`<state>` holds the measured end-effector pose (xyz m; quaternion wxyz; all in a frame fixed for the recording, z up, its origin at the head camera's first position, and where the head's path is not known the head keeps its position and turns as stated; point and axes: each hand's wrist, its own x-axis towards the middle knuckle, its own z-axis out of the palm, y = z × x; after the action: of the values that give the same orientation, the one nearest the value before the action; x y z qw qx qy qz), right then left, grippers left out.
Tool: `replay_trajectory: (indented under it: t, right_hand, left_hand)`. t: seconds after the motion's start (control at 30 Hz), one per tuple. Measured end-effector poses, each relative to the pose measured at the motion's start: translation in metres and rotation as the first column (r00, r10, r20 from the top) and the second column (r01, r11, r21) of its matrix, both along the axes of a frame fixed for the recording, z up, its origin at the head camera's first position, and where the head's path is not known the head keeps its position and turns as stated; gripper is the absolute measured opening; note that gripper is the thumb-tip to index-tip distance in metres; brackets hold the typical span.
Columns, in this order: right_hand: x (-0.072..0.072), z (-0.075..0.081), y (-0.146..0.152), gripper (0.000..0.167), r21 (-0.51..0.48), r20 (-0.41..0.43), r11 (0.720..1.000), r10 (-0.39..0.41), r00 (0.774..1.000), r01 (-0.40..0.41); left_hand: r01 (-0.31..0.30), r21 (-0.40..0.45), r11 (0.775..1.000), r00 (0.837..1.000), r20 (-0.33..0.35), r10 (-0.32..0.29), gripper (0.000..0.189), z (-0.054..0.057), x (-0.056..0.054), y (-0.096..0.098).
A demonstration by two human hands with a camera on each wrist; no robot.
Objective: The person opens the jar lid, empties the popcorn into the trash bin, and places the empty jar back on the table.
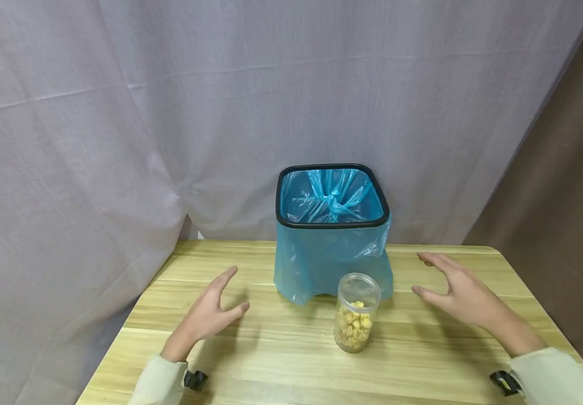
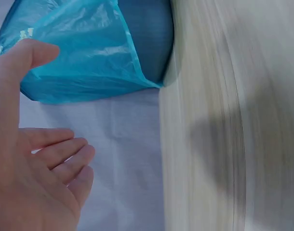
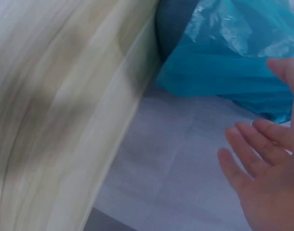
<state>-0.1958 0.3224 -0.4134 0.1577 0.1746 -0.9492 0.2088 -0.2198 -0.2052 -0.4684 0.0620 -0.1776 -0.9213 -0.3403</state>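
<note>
In the head view a square trash bin [image 1: 333, 225] with a black rim and a blue plastic liner [image 1: 329, 253] stands at the table's back edge. In front of it is an upright clear jar [image 1: 356, 315], partly filled with pale yellow popcorn-like pieces [image 1: 354, 326]; no lid shows on it. My left hand [image 1: 210, 312] hovers over the table left of the bin, thumb spread from the fingers, holding nothing. On the other side, my right hand [image 1: 466, 295] is held likewise, apart from bin and jar. Both wrist views show bare palms beside the blue liner [image 2: 84, 53].
The wooden table [image 1: 271, 365] extends under everything, its right edge slanting toward the lower right. Grey curtain cloth [image 1: 271, 84] hangs close behind the bin and along the left. A darker brown curtain [image 1: 565, 197] hangs at the right.
</note>
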Motion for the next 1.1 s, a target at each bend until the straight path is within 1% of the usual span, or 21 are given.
replay_trajectory:
  t: [0.13, 0.2, 0.3, 0.47, 0.53, 0.6, 0.77, 0.83, 0.97, 1.1]
  right_hand:
    - [0.006, 0.008, 0.000, 0.073, -0.031, -0.010, 0.999, 0.022, 1.000, -0.022]
    - [0.009, 0.012, 0.000, 0.072, -0.044, -0.007, 0.998, 0.038, 0.999, -0.038]
    - [0.013, 0.016, -0.001, 0.071, -0.057, -0.013, 0.996, 0.067, 0.998, -0.068]
    - [0.018, 0.021, -0.006, 0.071, -0.074, -0.024, 0.988, 0.136, 0.990, -0.138]
    - [0.019, 0.022, -0.009, 0.072, -0.087, -0.019, 0.983, 0.164, 0.986, -0.165]
    - [0.020, 0.022, -0.013, 0.072, -0.094, -0.014, 0.979, 0.183, 0.983, -0.184]
    - [0.021, 0.021, -0.024, 0.075, -0.084, 0.011, 0.977, 0.197, 0.980, -0.195]
    - [0.021, 0.019, -0.028, 0.076, -0.084, 0.027, 0.976, 0.202, 0.979, -0.200]
    - [0.021, 0.015, -0.036, 0.078, -0.086, 0.057, 0.973, 0.219, 0.974, -0.214]
    - [0.021, 0.011, -0.043, 0.078, -0.080, 0.073, 0.972, 0.227, 0.971, -0.221]
  left_hand:
    - [0.023, 0.056, 0.998, 0.999, -0.047, -0.021, 0.088, 0.004, 0.009, -0.001]
    - [0.042, 0.075, 0.996, 0.997, -0.074, -0.036, 0.084, 0.005, 0.012, -0.001]
    - [0.082, 0.112, 0.990, 0.993, -0.095, -0.072, 0.080, 0.006, 0.017, 0.002]
    - [0.160, 0.202, 0.966, 0.987, -0.062, -0.150, 0.078, 0.008, 0.025, 0.015]
    - [0.178, 0.227, 0.957, 0.984, -0.047, -0.172, 0.077, 0.009, 0.027, 0.021]
    - [0.190, 0.239, 0.952, 0.982, -0.047, -0.184, 0.075, 0.008, 0.029, 0.028]
    - [0.221, 0.264, 0.939, 0.975, -0.044, -0.217, 0.072, 0.006, 0.032, 0.044]
    - [0.231, 0.277, 0.933, 0.972, -0.030, -0.232, 0.071, 0.006, 0.033, 0.050]
    - [0.262, 0.303, 0.916, 0.963, -0.016, -0.271, 0.073, 0.004, 0.035, 0.064]
    - [0.304, 0.319, 0.898, 0.949, -0.013, -0.316, 0.075, 0.000, 0.035, 0.080]
